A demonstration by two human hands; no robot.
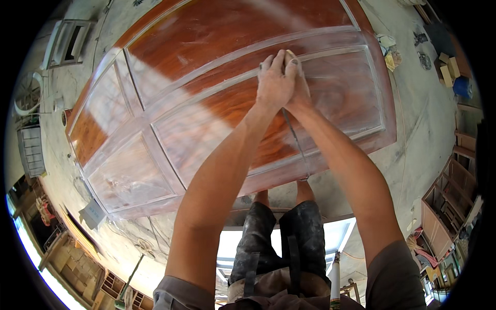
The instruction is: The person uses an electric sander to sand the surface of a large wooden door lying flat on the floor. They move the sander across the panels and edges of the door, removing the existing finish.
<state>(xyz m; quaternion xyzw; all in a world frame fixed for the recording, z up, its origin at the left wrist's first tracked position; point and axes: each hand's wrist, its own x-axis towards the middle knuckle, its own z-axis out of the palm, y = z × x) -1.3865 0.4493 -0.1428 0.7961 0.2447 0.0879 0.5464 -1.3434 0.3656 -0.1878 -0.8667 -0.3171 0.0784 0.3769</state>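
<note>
Watching from afar, I see a dusty brown wood panel [206, 132] over the room's grey floor [421, 103], my left hand [275, 87] and right hand [300, 92] together on it, but can't tell how closed each is.

The sleeves [395, 279] are short and dull grey-brown; the black shorts [305, 232] carry pale, dusty smears [260, 221], and two flat, dark straps [294, 261] hang down over them.
</note>
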